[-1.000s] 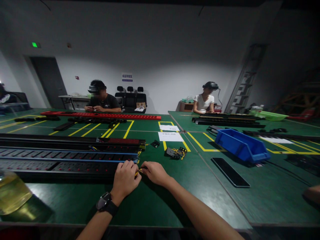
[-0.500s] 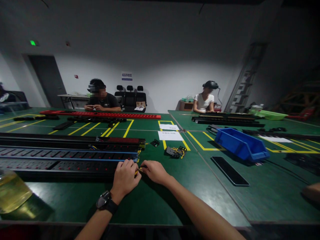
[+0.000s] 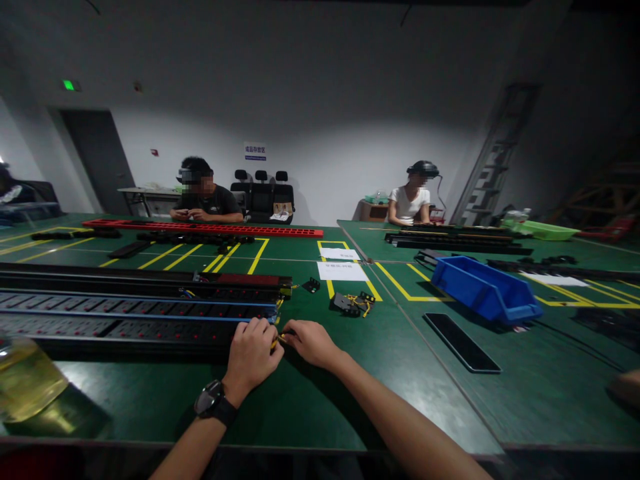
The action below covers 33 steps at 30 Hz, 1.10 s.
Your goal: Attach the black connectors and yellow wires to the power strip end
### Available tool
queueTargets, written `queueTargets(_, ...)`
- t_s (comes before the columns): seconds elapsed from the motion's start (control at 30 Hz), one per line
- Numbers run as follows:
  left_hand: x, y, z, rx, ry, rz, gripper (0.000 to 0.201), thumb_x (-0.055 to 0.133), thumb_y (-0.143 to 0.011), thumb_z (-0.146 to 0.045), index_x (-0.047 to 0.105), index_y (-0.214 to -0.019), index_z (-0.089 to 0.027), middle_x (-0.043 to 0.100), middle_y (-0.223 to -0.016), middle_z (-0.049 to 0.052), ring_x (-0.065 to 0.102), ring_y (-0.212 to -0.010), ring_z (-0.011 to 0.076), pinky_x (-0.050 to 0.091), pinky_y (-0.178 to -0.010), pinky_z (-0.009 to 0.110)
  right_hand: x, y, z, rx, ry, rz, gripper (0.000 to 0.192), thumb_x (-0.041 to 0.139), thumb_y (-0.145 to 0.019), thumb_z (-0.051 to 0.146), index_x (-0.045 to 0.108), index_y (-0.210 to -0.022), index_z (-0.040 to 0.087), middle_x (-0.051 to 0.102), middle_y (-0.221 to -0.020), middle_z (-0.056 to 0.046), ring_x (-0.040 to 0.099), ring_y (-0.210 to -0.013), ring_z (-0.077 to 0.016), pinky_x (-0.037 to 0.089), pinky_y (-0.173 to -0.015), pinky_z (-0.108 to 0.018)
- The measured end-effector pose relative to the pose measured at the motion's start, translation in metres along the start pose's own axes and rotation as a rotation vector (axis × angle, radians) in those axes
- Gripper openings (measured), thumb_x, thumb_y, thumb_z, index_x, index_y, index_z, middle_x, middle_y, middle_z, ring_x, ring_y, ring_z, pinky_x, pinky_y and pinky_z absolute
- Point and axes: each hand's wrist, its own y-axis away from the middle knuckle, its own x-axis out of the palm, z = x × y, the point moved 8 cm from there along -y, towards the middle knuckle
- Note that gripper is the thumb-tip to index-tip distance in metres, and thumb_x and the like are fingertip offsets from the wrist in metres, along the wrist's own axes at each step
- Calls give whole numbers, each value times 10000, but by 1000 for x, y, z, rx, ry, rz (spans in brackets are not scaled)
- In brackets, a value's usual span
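Observation:
My left hand (image 3: 254, 353), with a black watch (image 3: 213, 400) on its wrist, is closed over the right end of the nearest long black power strip (image 3: 170, 331). A short yellow wire (image 3: 281, 336) shows between my two hands. The fingertips of my right hand (image 3: 309, 343) are pinched on it; what it joins is hidden by my fingers. Just behind lies a blue-edged power strip (image 3: 145, 307), with yellow wires at its right end. Black end pieces with yellow wires (image 3: 353, 304) lie on the table beyond my right hand.
A blue bin (image 3: 483, 287) and a black phone (image 3: 461, 342) stand to the right. At the left front is a container of yellow liquid (image 3: 30, 383). Paper sheets (image 3: 342, 271) and a long red rail (image 3: 210, 228) lie farther back. Two people (image 3: 207, 200) sit across the table.
Both hands keep almost the same place and grip. The whole view has shifted very slightly; nothing else visibly differs.

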Motion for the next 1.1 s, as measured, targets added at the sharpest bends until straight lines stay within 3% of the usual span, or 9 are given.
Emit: queueTargets(1.1,1,0,1,-6,13,12,110,575,-852,-248,666,-815,-198,659,-894,78,563,-919,270,385,-811,432,0,0,1,-20,-11,-16,175,564,-999,328,687,-1094,247,752,-1042,-33,686,-948,-183,418,-751,-243)
